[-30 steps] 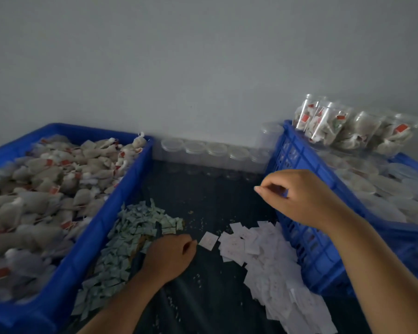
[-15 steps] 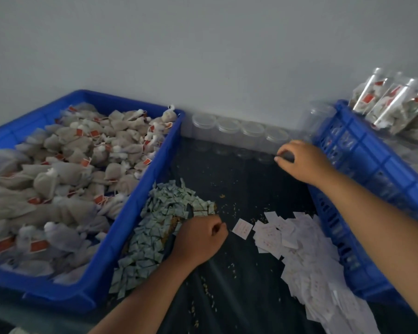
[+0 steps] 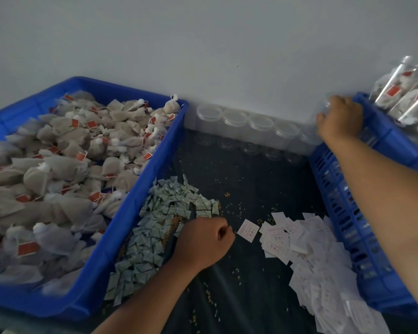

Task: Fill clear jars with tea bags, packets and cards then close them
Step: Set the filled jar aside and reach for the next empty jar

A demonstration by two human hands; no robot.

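Observation:
A row of empty clear jars (image 3: 234, 126) stands against the wall. My right hand (image 3: 339, 120) reaches to the right end of that row, and its fingers curl over the top of a clear jar (image 3: 322, 109) beside the right crate's corner. My left hand (image 3: 203, 239) rests as a fist on the dark table, between the heap of green packets (image 3: 164, 213) and the white cards (image 3: 299, 249); nothing shows inside it. Tea bags (image 3: 58, 165) with red tags fill the left blue crate (image 3: 155, 169).
The right blue crate (image 3: 347, 213) flanks the table on the right, with filled jars (image 3: 407, 97) lying at its far end. Loose grains are scattered over the dark table (image 3: 251, 179). A single card (image 3: 247, 230) lies just right of my left fist.
My right hand has travelled away from me, from above the cards to the far jar row, and now grips the end jar. My left fist has stayed by the packets.

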